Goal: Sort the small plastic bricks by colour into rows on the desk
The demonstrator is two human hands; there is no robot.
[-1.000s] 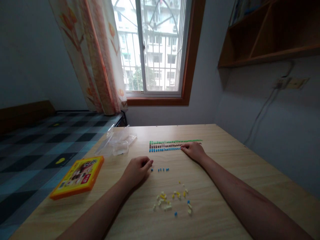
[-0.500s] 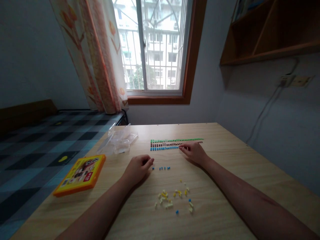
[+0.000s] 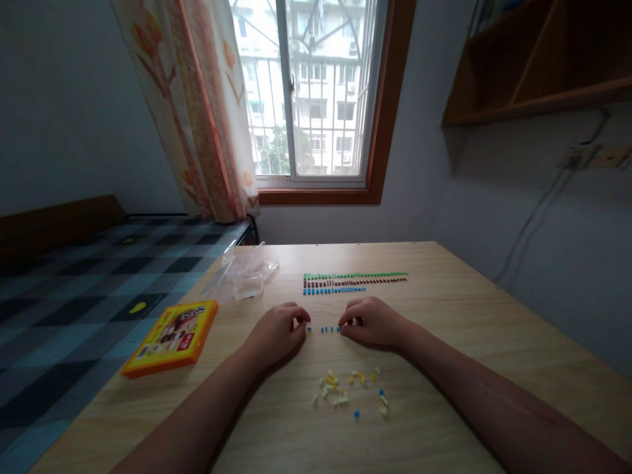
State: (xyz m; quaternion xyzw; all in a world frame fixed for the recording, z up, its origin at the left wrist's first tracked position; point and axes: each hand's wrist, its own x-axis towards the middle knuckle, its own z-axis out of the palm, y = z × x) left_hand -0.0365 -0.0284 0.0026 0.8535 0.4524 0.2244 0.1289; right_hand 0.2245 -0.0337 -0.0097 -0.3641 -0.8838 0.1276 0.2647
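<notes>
My right hand [image 3: 372, 321] rests low over the wooden table [image 3: 444, 401], its thumb and forefinger closed round a tiny blue building brick [image 3: 338, 328] at the right end of a short, loose row. Opposite it is my left hand [image 3: 280, 331], fingers curved, with a gap between thumb and forefinger; nothing shows in its grasp. Just off its fingertips lies another small blue brick [image 3: 309, 329]. Beyond both hands run three straight lines of little bricks: a green row [image 3: 355, 276], a brown row [image 3: 355, 283] and a shorter blue row [image 3: 333, 291].
Nearer me, loose cream and yellow bricks [image 3: 340, 400] lie scattered, with a couple of blue ones. An orange-and-yellow box [image 3: 172, 339] is at the left, with clear plastic trays [image 3: 248, 276] behind it. A checked bed [image 3: 143, 263] adjoins the table's left.
My right hand has come back from the end of the far blue row to the loose blue bricks nearer me. The left hand has barely moved; the view has shifted slightly.
</notes>
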